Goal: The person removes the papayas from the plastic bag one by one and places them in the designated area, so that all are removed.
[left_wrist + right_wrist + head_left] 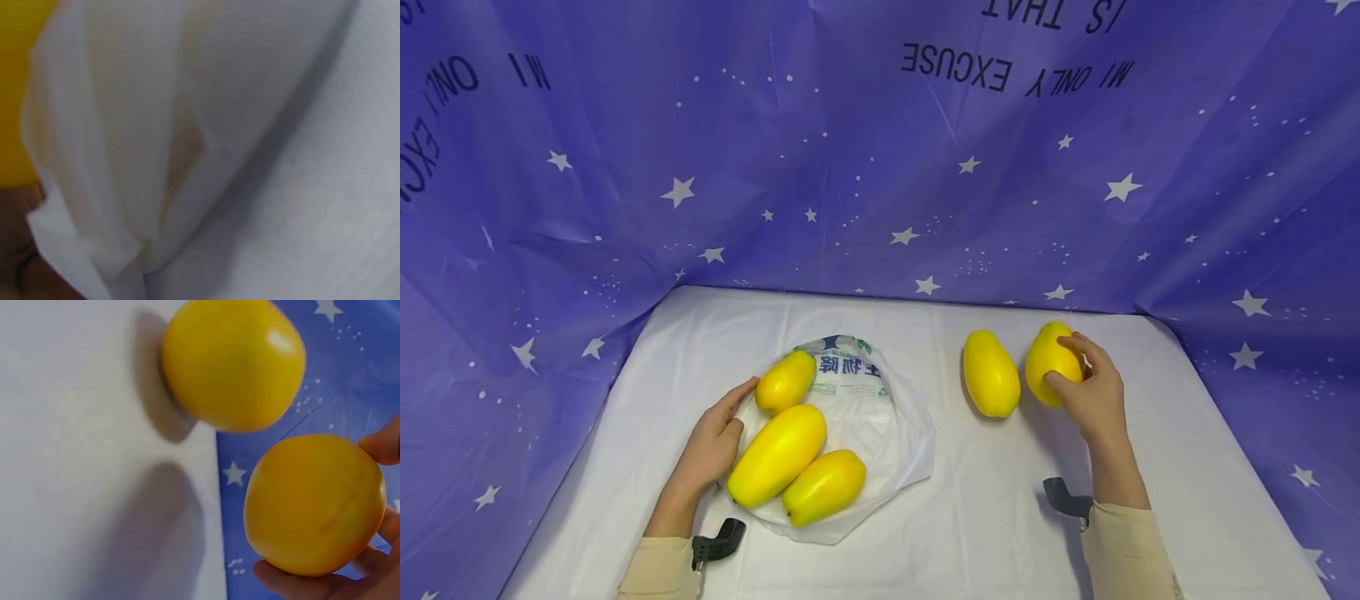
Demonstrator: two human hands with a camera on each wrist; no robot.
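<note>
My right hand [1097,400] grips a smooth oblong yellow fruit [1051,365], thumb on one side and fingers on the other. In the right wrist view the held fruit [315,505] is raised off the cloth, its shadow apart from it. Just left of it, another yellow fruit [991,373] lies on the table. My left hand [711,446] holds the left rim of a thin white plastic bag [913,429], whose film hides part of the fingers in the left wrist view. Three yellow fruits lie in the bag: one at the back [786,382], a long one [778,456] and one at the front [825,487].
A white cloth [985,508] covers the table. Purple star-printed sheeting [880,167] hangs behind and along both sides. A black wrist-worn piece [718,542] juts from the left cuff, and a similar one [1067,500] from the right.
</note>
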